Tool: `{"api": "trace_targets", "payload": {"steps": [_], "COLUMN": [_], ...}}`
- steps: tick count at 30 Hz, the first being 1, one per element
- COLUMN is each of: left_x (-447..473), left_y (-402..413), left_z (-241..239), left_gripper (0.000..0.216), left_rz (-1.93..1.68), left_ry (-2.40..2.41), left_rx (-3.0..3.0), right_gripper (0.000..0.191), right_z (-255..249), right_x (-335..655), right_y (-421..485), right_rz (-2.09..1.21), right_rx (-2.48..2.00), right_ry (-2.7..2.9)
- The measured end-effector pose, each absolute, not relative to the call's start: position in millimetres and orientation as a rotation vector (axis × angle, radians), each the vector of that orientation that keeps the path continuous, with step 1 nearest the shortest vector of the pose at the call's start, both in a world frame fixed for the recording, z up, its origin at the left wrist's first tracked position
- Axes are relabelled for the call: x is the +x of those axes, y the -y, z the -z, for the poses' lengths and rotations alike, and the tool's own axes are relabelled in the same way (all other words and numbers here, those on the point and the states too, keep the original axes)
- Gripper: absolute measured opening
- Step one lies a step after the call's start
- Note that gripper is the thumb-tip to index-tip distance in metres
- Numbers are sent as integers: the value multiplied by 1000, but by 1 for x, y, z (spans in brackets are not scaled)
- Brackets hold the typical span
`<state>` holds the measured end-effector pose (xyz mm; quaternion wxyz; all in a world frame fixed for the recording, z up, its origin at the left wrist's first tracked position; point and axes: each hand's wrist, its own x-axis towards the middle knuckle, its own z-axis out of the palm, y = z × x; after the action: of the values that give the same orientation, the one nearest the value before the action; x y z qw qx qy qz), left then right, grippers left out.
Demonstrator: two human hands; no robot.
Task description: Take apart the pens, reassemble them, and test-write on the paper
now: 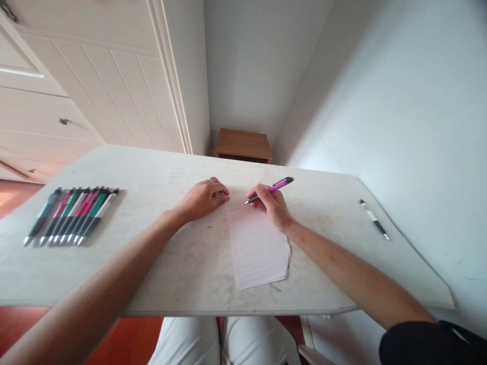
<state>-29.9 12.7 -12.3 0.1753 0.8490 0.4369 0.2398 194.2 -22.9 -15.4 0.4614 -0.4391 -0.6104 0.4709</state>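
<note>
A torn sheet of lined paper [256, 248] lies on the white table [160, 263] in front of me. My right hand [272, 205] grips a pink and black pen [272, 188], its tip touching the top of the sheet. My left hand [203, 198], with a ring on one finger, rests curled on the table and presses the paper's top left corner with its fingertips.
Several pens [72, 215] in pink, green and white lie side by side at the table's left. A single white and black pen [374, 219] lies at the right, near the wall. A small wooden stand [243, 144] sits beyond the table. White cabinet doors [95, 76] are at the left.
</note>
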Motion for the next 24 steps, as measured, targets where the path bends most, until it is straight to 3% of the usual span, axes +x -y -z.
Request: {"api": "trace_targets", "payload": {"steps": [3,7,19,24], "left_x": [-30,-32,-32,-33], "left_y": [-13,-16,-17,-17], "left_z": [12,14,15,16], "left_gripper": [24,24,25,24], "left_rz": [-674,-680,-689,-690], "left_ry": [-1237,-1226,-1228,-1222], "left_rx": [2380,2344,2329,2319], "right_gripper": [51,38,85,89], "right_z": [16,11,11,11], "right_x": [194,192,198,198], "right_y": [22,20,16,18], "right_rz": [-1173,-1344,-1561,-1661], "right_rx": [-1042,-880,-786,-782], "right_ry": [1439,1207,860,926]}}
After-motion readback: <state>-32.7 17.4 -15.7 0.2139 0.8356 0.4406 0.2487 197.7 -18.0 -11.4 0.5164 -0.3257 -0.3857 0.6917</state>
